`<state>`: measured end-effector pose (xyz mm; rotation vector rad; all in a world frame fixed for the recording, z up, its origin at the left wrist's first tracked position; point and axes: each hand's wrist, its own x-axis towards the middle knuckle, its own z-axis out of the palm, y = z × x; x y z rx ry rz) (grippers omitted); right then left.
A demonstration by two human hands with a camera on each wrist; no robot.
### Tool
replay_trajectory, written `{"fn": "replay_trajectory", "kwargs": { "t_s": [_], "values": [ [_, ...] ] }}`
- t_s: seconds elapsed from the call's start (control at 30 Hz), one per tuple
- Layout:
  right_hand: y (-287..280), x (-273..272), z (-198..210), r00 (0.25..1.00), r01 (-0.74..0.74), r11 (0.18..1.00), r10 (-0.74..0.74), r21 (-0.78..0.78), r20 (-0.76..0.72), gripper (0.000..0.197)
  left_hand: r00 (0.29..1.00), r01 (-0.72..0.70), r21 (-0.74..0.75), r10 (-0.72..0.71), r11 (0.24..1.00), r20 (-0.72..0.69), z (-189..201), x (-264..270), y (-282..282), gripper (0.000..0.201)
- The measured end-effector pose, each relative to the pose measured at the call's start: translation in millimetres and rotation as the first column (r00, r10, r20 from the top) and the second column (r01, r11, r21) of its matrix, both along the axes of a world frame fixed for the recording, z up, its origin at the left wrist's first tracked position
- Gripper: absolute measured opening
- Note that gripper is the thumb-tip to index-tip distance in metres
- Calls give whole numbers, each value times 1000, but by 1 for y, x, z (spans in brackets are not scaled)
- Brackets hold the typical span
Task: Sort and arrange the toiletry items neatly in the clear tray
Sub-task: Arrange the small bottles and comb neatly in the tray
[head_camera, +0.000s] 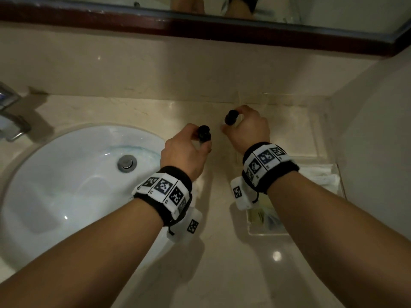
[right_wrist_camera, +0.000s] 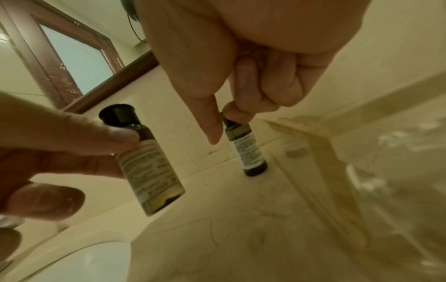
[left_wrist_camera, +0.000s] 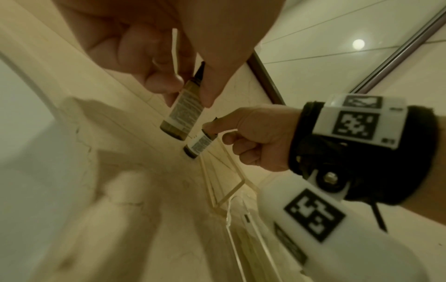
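Observation:
Two small dark bottles with black caps and white labels are in my hands. My left hand [head_camera: 201, 142] grips one bottle [left_wrist_camera: 184, 112] by its shoulder and holds it tilted above the counter, next to the sink. My right hand [head_camera: 232, 124] pinches the other bottle [right_wrist_camera: 251, 152] at its cap; this bottle is upright, with its base at or just over the counter. It is just left of the clear tray [head_camera: 320, 138], outside the tray's left wall [right_wrist_camera: 323, 164]. The tray sits in the back right corner.
A white sink [head_camera: 73, 178] with a metal drain lies to the left, and a tap [head_camera: 11, 116] stands at the far left. A smaller clear tray [head_camera: 264, 232] with wrapped packets sits under my right forearm. The wall and the mirror frame [head_camera: 200, 27] run behind.

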<state>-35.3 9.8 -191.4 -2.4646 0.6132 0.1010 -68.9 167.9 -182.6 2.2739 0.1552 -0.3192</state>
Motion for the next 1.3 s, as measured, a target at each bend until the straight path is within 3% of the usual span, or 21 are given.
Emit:
{"fn": "replay_trajectory", "kwargs": {
  "t_s": [0.33,0.53,0.8,0.97,1.3],
  "values": [
    [7,11,-11,998,-4,994,-2,-113,-57,33,1000,-13,-32,14,999,27,4,-8,17,27],
    [6,-5,4,999,44,998,-44,-40,-2,40,999,6,-21,-5,1000,41,11,-16,17,28],
    [-51,-71,61,939,246,969,-235,-14,251,30,983,180,-26,-181,983,-38,29,-36,-31,31],
    [-99,-120,68,915,351,935,-331,-51,231,35,948,304,12,-301,953,-101,20,-57,-68,31],
    [-164,-194,54,902,423,900,-406,-105,148,36,939,325,139,-303,935,-162,-6,-71,-98,44]
  ]
}}
